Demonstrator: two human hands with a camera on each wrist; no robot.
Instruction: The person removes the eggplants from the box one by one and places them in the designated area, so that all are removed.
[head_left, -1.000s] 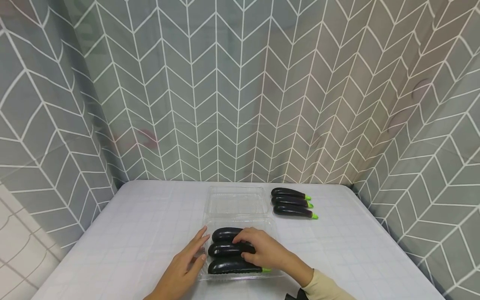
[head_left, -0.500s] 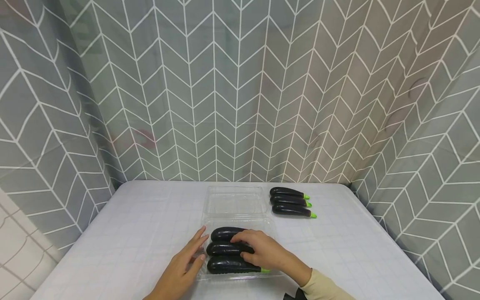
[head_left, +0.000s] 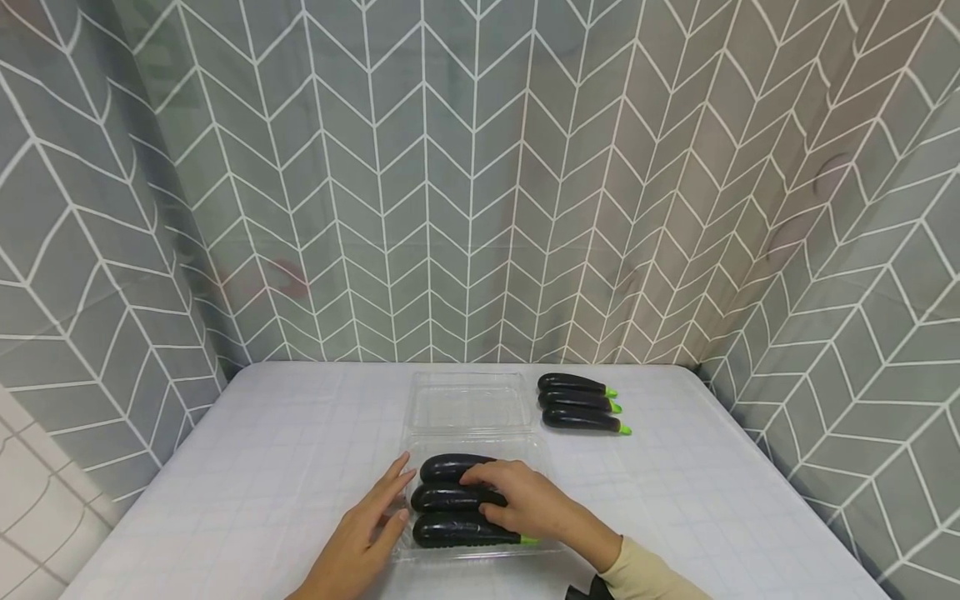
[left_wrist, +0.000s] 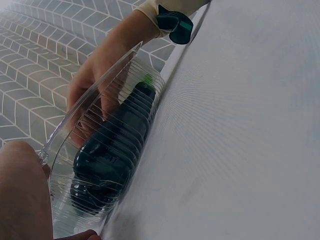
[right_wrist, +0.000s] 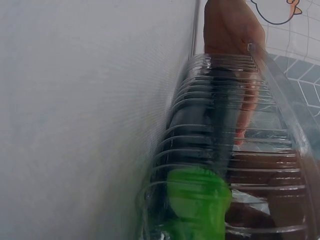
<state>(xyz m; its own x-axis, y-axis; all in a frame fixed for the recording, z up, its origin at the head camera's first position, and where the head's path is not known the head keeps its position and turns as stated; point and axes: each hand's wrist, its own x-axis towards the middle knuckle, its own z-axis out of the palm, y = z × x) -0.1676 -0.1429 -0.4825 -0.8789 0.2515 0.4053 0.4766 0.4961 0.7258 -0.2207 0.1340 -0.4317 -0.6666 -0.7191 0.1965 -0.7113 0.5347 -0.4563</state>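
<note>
Three dark eggplants lie side by side in a clear plastic clamshell box [head_left: 517, 448] on the table. My right hand [head_left: 528, 500] reaches over them from the right, its fingers and thumb curled round the middle eggplant [head_left: 448, 498] and covering its stem end. The back eggplant [head_left: 447, 467] is partly hidden by the fingers; the front eggplant [head_left: 459, 530] shows its green stem. At the box's left side my left hand [head_left: 360, 533] rests with fingers extended and thumb apart. In the right wrist view, a green stem [right_wrist: 197, 195] shows through the ribbed wall.
The box's hinged lid [head_left: 471, 407] lies folded back behind it. Beyond the right hand, three more eggplants [head_left: 579, 404] lie in a row at the back right. A white cloth covers the table [head_left: 300, 433], and a grey patterned curtain [head_left: 450, 183] hangs behind and at the sides.
The whole head view shifts very slightly. Both hands keep their places at the box, and the eggplants stay as they were.
</note>
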